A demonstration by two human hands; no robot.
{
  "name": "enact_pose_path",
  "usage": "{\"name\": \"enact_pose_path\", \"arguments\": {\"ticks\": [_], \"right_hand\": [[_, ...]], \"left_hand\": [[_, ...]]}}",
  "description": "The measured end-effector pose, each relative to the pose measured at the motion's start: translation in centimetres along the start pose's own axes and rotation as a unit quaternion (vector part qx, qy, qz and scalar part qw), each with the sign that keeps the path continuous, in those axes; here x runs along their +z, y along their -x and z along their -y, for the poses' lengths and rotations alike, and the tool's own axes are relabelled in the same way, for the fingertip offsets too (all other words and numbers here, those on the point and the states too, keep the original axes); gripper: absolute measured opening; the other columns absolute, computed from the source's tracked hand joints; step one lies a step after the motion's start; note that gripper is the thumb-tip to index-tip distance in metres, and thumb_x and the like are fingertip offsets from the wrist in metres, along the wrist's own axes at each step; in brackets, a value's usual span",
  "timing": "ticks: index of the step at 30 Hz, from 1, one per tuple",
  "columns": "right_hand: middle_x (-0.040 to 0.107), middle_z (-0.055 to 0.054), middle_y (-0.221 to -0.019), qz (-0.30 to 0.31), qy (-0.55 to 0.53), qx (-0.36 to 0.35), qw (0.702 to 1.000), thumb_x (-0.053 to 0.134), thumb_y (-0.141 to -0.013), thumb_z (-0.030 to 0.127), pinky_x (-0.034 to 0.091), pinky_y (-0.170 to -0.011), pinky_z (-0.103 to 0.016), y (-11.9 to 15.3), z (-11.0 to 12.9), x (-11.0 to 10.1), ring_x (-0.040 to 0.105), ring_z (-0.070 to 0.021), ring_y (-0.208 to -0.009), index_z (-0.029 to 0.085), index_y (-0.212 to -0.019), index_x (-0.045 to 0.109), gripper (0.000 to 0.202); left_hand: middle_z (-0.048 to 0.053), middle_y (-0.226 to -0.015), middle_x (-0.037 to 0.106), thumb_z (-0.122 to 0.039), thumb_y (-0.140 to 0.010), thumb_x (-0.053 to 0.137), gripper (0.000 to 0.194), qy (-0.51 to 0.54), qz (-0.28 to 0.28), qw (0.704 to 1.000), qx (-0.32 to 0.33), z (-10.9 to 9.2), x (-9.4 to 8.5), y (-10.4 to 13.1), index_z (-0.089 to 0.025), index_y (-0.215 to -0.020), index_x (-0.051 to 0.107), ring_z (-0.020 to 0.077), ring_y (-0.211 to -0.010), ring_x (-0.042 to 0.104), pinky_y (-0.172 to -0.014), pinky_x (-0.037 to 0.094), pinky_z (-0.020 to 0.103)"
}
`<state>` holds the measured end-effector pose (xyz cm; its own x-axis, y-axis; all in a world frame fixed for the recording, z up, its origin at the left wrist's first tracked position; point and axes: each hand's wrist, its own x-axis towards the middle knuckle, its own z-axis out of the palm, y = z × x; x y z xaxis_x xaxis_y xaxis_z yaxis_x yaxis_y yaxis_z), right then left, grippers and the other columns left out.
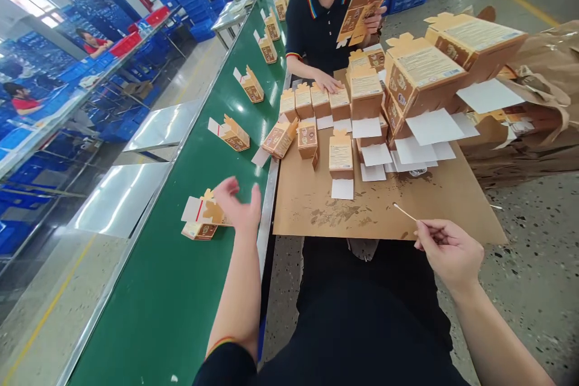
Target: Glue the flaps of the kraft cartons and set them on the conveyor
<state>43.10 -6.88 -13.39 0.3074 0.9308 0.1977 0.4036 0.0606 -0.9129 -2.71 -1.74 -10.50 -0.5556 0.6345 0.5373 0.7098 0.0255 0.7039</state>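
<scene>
My left hand [240,208] is over the green conveyor belt [149,295], thumb and fingers spread apart. Just beyond its fingers a small brown-and-cream carton [199,230] lies on the belt with its white flap open; the hand partly hides it, and I cannot tell whether they touch. Between thumb and fingertips, my right hand [450,250] pinches a cotton swab [404,211] near the front edge of the cardboard sheet [294,211]. Ahead of that hand, a single carton [341,157] stands on the cardboard, its white flap toward me.
Stacked open cartons [420,84] fill the cardboard's right side. A tilted carton [279,139] leans at the belt's metal edge. Several cartons [235,132] line the belt. Across the cardboard, a co-worker [312,30] holds a flattened carton [364,12]. Another swab [496,207] lies at right.
</scene>
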Motion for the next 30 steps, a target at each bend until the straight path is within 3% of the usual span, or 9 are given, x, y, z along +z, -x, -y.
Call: {"name": "enact_pose_path", "arguments": {"ticks": [5,8,10,12,16,18,22,26,30], "right_hand": [[0.073,-0.005,-0.061,-0.03,-0.001,0.006,1.0,0.076,-0.095,0.085,0.063,-0.048,-0.036,0.7,0.5,-0.2,0.069,-0.0216,-0.046,0.025,-0.085,0.081,0.061],[0.073,-0.005,-0.062,-0.058,0.0,0.018,0.998,0.076,-0.095,0.084,0.063,-0.049,-0.038,1.6,0.7,-1.3,0.069,-0.0224,-0.047,0.025,-0.086,0.081,0.06],[0.073,-0.005,-0.063,-0.076,0.001,0.031,0.997,0.077,-0.094,0.084,0.064,-0.048,-0.04,2.1,0.6,-2.2,0.069,-0.0235,-0.047,0.027,-0.085,0.08,0.058],[0.072,-0.006,-0.062,-0.091,0.006,0.044,0.995,0.078,-0.093,0.082,0.064,-0.048,-0.042,2.1,0.4,-3.3,0.069,-0.0249,-0.046,0.028,-0.082,0.079,0.055],[0.072,-0.006,-0.063,-0.099,0.035,0.044,0.994,0.078,-0.093,0.076,0.065,-0.054,-0.042,-0.1,-0.1,-4.5,0.07,-0.0261,-0.049,0.028,-0.082,0.077,0.049],[0.074,-0.005,-0.067,-0.082,0.073,0.022,0.994,0.075,-0.096,0.068,0.065,-0.06,-0.042,-2.5,-0.2,-4.4,0.073,-0.0254,-0.054,0.027,-0.085,0.077,0.042],[0.08,-0.007,-0.078,0.013,0.228,-0.028,0.973,0.069,-0.095,0.037,0.064,-0.079,-0.039,-8.8,0.2,-2.7,0.076,-0.0246,-0.071,0.025,-0.086,0.075,0.016],[0.08,-0.01,-0.083,0.095,0.308,-0.038,0.946,0.067,-0.092,0.02,0.056,-0.078,-0.035,-13.3,1.1,-0.8,0.076,-0.0271,-0.08,0.023,-0.081,0.069,0.011],[0.078,-0.013,-0.082,0.147,0.352,-0.028,0.924,0.067,-0.094,0.011,0.049,-0.074,-0.034,-14.9,1.7,0.5,0.074,-0.0285,-0.082,0.02,-0.082,0.07,0.015]], "left_hand": [[0.024,-0.156,0.056,-0.034,-0.078,0.09,0.086,-0.064,0.204,0.977,-0.016,-4.9,11.0,-10.3,-0.016,-0.153,0.053,0.044,-0.159,0.049,-0.136,0.036,0.059],[0.035,-0.16,0.054,-0.031,-0.072,0.094,0.093,-0.173,0.296,0.938,-0.047,-6.9,14.1,-12.5,-0.008,-0.152,0.053,0.0544,-0.161,0.047,-0.135,0.034,0.067],[0.038,-0.158,0.055,-0.028,-0.071,0.093,0.083,-0.225,0.31,0.923,-0.05,-7.2,14.1,-13.1,-0.008,-0.143,0.058,0.0575,-0.158,0.05,-0.132,0.038,0.069],[0.038,-0.155,0.056,-0.025,-0.071,0.092,0.071,-0.239,0.286,0.926,-0.055,-6.7,12.8,-13.7,-0.01,-0.133,0.061,0.0571,-0.158,0.051,-0.132,0.04,0.07],[0.026,-0.151,0.062,-0.028,-0.065,0.099,0.077,-0.094,0.151,0.981,-0.078,-4.3,7.4,-14.1,-0.018,-0.129,0.057,0.0487,-0.16,0.051,-0.137,0.039,0.069],[0.017,-0.154,0.065,-0.042,-0.063,0.104,0.089,0.084,0.108,0.988,-0.073,-3.5,4.4,-12.6,-0.024,-0.135,0.055,0.0416,-0.158,0.056,-0.135,0.044,0.065],[0.009,-0.149,0.074,-0.066,-0.059,0.109,0.096,0.321,0.138,0.931,-0.103,-4.0,0.5,-5.7,-0.033,-0.139,0.067,0.0377,-0.152,0.065,-0.131,0.053,0.061],[0.008,-0.141,0.082,-0.058,-0.054,0.115,0.094,0.382,0.165,0.887,-0.2,-5.4,0.7,2.7,-0.034,-0.136,0.078,0.0363,-0.14,0.075,-0.127,0.057,0.063],[0.011,-0.133,0.086,-0.051,-0.054,0.116,0.087,0.411,0.208,0.844,-0.275,-5.5,2.4,8.6,-0.028,-0.131,0.082,0.0357,-0.128,0.081,-0.118,0.065,0.055]]}}
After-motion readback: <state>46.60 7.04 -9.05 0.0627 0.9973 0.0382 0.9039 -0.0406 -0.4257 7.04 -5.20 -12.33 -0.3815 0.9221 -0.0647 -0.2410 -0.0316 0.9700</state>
